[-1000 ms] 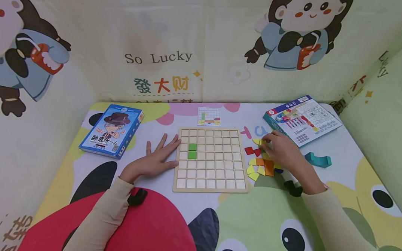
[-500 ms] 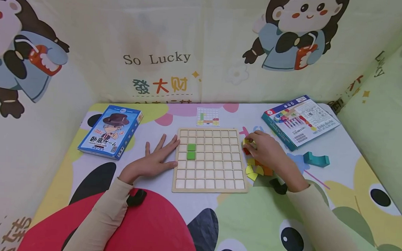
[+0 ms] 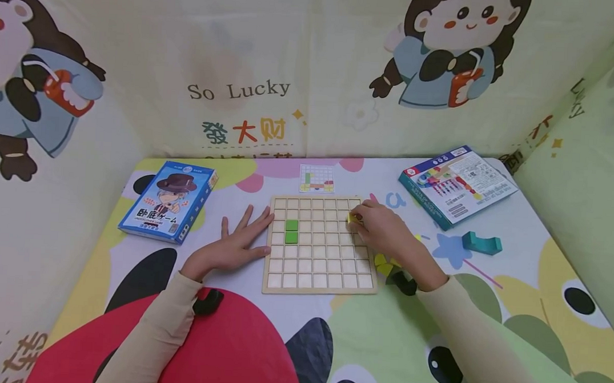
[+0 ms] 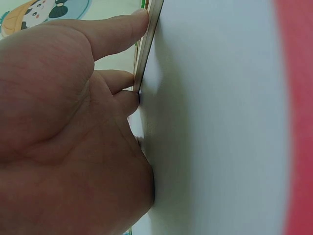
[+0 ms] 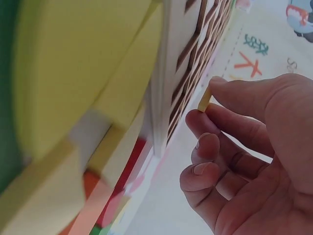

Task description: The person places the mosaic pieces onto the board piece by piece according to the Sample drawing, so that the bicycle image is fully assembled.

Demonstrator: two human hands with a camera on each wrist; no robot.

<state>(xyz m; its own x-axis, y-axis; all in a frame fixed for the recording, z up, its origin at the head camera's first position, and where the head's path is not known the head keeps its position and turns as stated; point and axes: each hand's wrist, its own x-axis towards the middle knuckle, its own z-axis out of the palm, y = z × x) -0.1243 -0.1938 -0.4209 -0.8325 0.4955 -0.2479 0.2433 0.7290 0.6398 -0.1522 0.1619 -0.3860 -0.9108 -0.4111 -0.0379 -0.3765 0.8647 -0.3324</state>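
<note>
A wooden grid board [image 3: 319,290] with rows of square cells lies on the table. Two green square tiles [image 3: 291,231] sit in its left part, one above the other. My left hand [image 3: 233,242] rests on the table with fingers spread, its fingertips and thumb touching the board's left edge; the left wrist view shows the thumb [image 4: 120,32] against that edge. Over the board's upper right cells, my right hand [image 3: 385,229] pinches a small yellow tile [image 5: 205,99] between thumb and index finger. Its other fingers are curled in beneath.
Loose yellow tiles [image 3: 384,264] lie right of the board, partly hidden under my right hand. A small pattern card [image 3: 316,179] is behind the board. A blue game box [image 3: 169,202] stands left, another box [image 3: 459,185] right, near a teal curved piece [image 3: 482,243].
My right hand has picked up a yellow tile from the loose pieces and moved left with it over the board. My left hand stays put.
</note>
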